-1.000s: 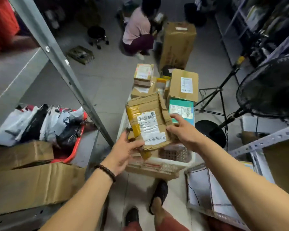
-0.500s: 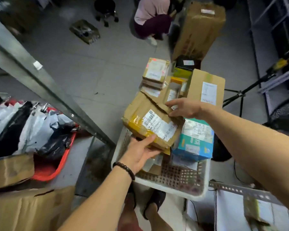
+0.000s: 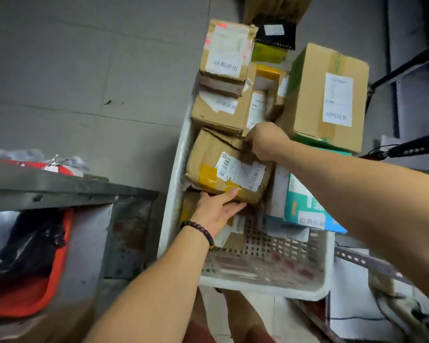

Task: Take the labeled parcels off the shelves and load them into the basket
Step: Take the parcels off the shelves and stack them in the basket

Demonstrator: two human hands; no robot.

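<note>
Your left hand (image 3: 217, 212) is pinching the near edge of the crumpled parcel (image 3: 208, 154), thumb above, fingers beneath. The parcel is sitting inside the white basket (image 3: 175, 194), and your right hand (image 3: 266, 142) is curling over its far edge.

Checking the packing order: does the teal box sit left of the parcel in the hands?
No, the teal box lies right of the crumpled parcel.
</note>
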